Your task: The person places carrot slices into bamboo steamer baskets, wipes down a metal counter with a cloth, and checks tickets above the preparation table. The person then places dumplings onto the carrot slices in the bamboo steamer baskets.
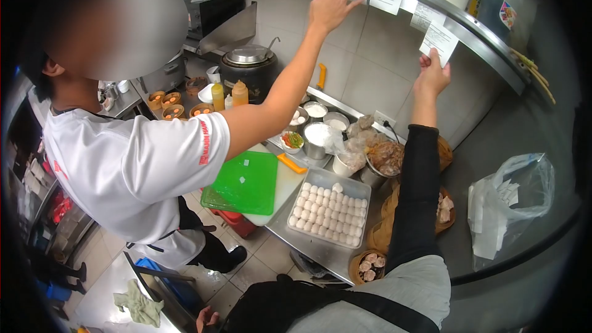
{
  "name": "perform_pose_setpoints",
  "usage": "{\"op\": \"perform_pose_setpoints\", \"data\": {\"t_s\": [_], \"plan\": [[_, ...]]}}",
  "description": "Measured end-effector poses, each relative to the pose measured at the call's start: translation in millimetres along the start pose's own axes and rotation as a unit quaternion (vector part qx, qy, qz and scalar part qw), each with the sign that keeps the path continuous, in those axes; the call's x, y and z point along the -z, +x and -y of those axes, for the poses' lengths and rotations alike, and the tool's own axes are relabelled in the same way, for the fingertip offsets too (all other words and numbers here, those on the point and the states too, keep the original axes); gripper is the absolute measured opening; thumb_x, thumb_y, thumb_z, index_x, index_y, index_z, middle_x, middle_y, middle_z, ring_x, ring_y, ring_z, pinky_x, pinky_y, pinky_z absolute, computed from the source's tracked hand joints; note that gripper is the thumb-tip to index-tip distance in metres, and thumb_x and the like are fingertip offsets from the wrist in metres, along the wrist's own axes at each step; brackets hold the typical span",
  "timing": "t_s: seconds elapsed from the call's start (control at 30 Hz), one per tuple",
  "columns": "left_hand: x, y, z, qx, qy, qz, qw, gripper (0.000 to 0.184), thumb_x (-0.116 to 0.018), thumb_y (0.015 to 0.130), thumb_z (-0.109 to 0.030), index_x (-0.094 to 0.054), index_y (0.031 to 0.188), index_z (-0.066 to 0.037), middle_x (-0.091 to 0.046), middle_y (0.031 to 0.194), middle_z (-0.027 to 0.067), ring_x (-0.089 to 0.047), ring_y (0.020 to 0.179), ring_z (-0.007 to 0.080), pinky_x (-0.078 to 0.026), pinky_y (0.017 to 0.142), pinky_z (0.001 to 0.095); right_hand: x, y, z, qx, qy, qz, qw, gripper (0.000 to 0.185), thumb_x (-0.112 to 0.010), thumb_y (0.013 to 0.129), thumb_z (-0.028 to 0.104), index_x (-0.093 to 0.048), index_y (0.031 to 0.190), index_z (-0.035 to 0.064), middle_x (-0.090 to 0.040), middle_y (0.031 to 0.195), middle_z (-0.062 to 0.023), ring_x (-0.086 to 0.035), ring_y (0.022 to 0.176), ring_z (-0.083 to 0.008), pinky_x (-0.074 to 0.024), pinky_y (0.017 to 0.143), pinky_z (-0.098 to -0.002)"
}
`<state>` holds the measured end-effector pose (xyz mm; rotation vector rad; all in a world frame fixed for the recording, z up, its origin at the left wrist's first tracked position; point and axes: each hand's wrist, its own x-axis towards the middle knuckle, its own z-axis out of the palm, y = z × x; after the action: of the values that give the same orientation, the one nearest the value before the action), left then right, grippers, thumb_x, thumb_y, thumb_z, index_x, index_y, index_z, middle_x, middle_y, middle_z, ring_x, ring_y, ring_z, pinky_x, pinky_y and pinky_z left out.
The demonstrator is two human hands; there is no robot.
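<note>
My right hand (433,79) is raised toward the metal ticket rail (453,21). Its thumb and fingers pinch the lower edge of a white printed order slip (439,42), whose top is close to the rail. Low at the bottom edge, my left hand (207,319) is partly in view beside my black apron. Its fingers look loosely bent and apart, with nothing visible in them. More order slips (386,0) hang from the rail to the left. A co-worker's hand (336,5) reaches up to the leftmost slip.
Below stand a tray of white dough balls (327,213), a green cutting board (243,182), metal containers (319,139) and bamboo steamers (367,266). A plastic bag (509,203) holding papers hangs at right. The co-worker in a white shirt (135,154) stands close at left.
</note>
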<state>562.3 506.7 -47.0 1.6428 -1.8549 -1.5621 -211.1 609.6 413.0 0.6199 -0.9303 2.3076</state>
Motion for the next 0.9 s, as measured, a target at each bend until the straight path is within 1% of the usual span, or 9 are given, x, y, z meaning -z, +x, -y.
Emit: {"op": "perform_pose_setpoints", "data": {"t_s": [0.03, 0.07, 0.23, 0.33, 0.47, 0.53, 0.63, 0.77, 0.9], "plan": [[-0.7, -6.0, -22.1, 0.114, -0.074, 0.012, 0.991, 0.043, -0.063, 0.097, -0.024, -0.055, 0.134, -0.005, -0.065, 0.118, 0.0178, -0.064, 0.102, 0.0224, -0.050, 0.089, 0.0363, 1.0, 2.2, 3.4, 0.004, 0.003, -0.003, 1.000, 0.020, -0.070, 0.089, 0.009, -0.059, 0.103, -0.0009, -0.067, 0.092, -0.0093, -0.064, 0.069, -0.0147, -0.0539, 0.064, -0.0269], [0.2, -11.3, -40.0, 0.114, -0.074, 0.013, 0.991, 0.043, -0.063, 0.097, -0.024, -0.055, 0.134, -0.005, -0.065, 0.118, 0.0178, -0.064, 0.102, 0.0224, -0.050, 0.089, 0.0363, 0.6, 2.6, 6.6, 0.005, -0.007, -0.006, 1.000, 0.021, -0.069, 0.089, 0.009, -0.059, 0.104, -0.0013, -0.067, 0.093, -0.0097, -0.064, 0.069, -0.0146, -0.0539, 0.065, -0.0277], [-3.5, 16.9, 25.8, -0.040, -0.085, -0.019, 0.995, 0.039, -0.064, 0.095, -0.019, -0.057, 0.131, -0.007, -0.064, 0.118, 0.0141, -0.063, 0.103, 0.0220, -0.052, 0.087, 0.0365, 7.5, 8.7, 16.0, 0.010, -0.016, -0.001, 1.000, 0.021, -0.069, 0.089, 0.008, -0.059, 0.104, -0.0016, -0.067, 0.093, -0.0097, -0.064, 0.069, -0.0145, -0.0538, 0.065, -0.0273], [-9.3, 48.8, 90.4, -0.083, -0.180, -0.002, 0.980, 0.037, -0.065, 0.094, -0.016, -0.058, 0.129, -0.008, -0.063, 0.118, 0.0119, -0.062, 0.103, 0.0218, -0.054, 0.086, 0.0365, 8.4, 10.5, 21.4, 0.010, -0.025, 0.001, 1.000, 0.021, -0.069, 0.089, 0.008, -0.059, 0.104, -0.0019, -0.067, 0.093, -0.0097, -0.064, 0.069, -0.0142, -0.0538, 0.065, -0.0270], [-17.8, 14.8, 6.5, -0.032, -0.003, -0.047, 0.998, 0.034, -0.056, 0.099, -0.015, -0.055, 0.132, -0.008, -0.060, 0.124, 0.0121, -0.061, 0.106, 0.0250, -0.055, 0.087, 0.0412, 13.7, 21.1, 26.8, -0.002, -0.039, 0.000, 0.999, 0.021, -0.068, 0.088, 0.006, -0.059, 0.105, -0.0024, -0.067, 0.091, -0.0103, -0.064, 0.068, -0.0145, -0.0544, 0.063, -0.0261], [-15.1, 17.2, 3.0, 0.004, -0.203, 0.027, 0.979, 0.035, -0.052, 0.101, -0.015, -0.051, 0.136, -0.011, -0.058, 0.126, 0.0130, -0.061, 0.104, 0.0256, -0.057, 0.085, 0.0405, 15.2, 34.5, 20.3, -0.005, -0.037, -0.004, 0.999, 0.021, -0.069, 0.088, 0.006, -0.059, 0.104, -0.0030, -0.068, 0.090, -0.0109, -0.065, 0.067, -0.0154, -0.0552, 0.062, -0.0264], [-17.3, 81.4, 100.9, 0.109, -0.334, 0.137, 0.926, 0.037, -0.053, 0.101, -0.014, -0.049, 0.137, -0.016, -0.057, 0.127, 0.0116, -0.061, 0.104, 0.0217, -0.058, 0.085, 0.0367, 15.0, 56.7, 18.7, -0.022, -0.028, -0.019, 0.999, 0.022, -0.069, 0.085, 0.004, -0.059, 0.102, -0.0052, -0.068, 0.090, -0.0138, -0.068, 0.065, -0.0196, -0.0578, 0.058, -0.0295], [-33.0, 97.9, 88.9, 0.019, -0.173, 0.102, 0.979, 0.038, -0.062, 0.095, -0.013, -0.052, 0.132, -0.010, -0.061, 0.117, 0.0111, -0.062, 0.100, 0.0205, -0.056, 0.084, 0.0355, -1.1, 65.0, 39.0, -0.040, 0.000, -0.002, 0.999, 0.024, -0.069, 0.084, 0.004, -0.057, 0.103, -0.0070, -0.067, 0.088, -0.0150, -0.068, 0.067, -0.0219, -0.0581, 0.059, -0.0314], [-49.9, 114.7, 111.4, -0.072, -0.129, 0.084, 0.985, 0.041, -0.071, 0.088, -0.011, -0.055, 0.126, -0.005, -0.065, 0.107, 0.0106, -0.063, 0.096, 0.0193, -0.054, 0.084, 0.0343, -7.4, 67.2, 48.8, -0.028, 0.008, -0.007, 1.000, 0.024, -0.072, 0.085, 0.007, -0.057, 0.098, -0.0060, -0.065, 0.085, -0.0146, -0.067, 0.066, -0.0222, -0.0582, 0.060, -0.0324]]}}
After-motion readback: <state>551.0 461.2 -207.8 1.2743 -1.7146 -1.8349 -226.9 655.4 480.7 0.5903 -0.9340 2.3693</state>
